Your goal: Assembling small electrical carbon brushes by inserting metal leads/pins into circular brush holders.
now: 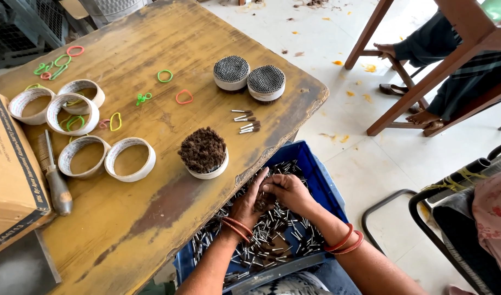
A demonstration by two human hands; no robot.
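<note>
My left hand (249,203) and my right hand (286,192) meet over a blue crate (321,180) on my lap, full of small silver-capped brown sticks (272,235). Both hands are closed around a small bunch of these sticks. On the worn wooden table (152,49), just beyond the hands, stands a white ring packed with brown sticks (204,154). Farther back stand two filled rings with silver tops (249,81). A few loose sticks (246,121) lie between them and the table edge.
Several empty white rings (80,136) and coloured rubber bands (164,76) lie on the table's left half. A wood-handled tool (55,177) rests beside a cardboard box (7,175). Another person's feet (411,82) sit under a wooden frame at right. A black chair (452,202) stands nearby.
</note>
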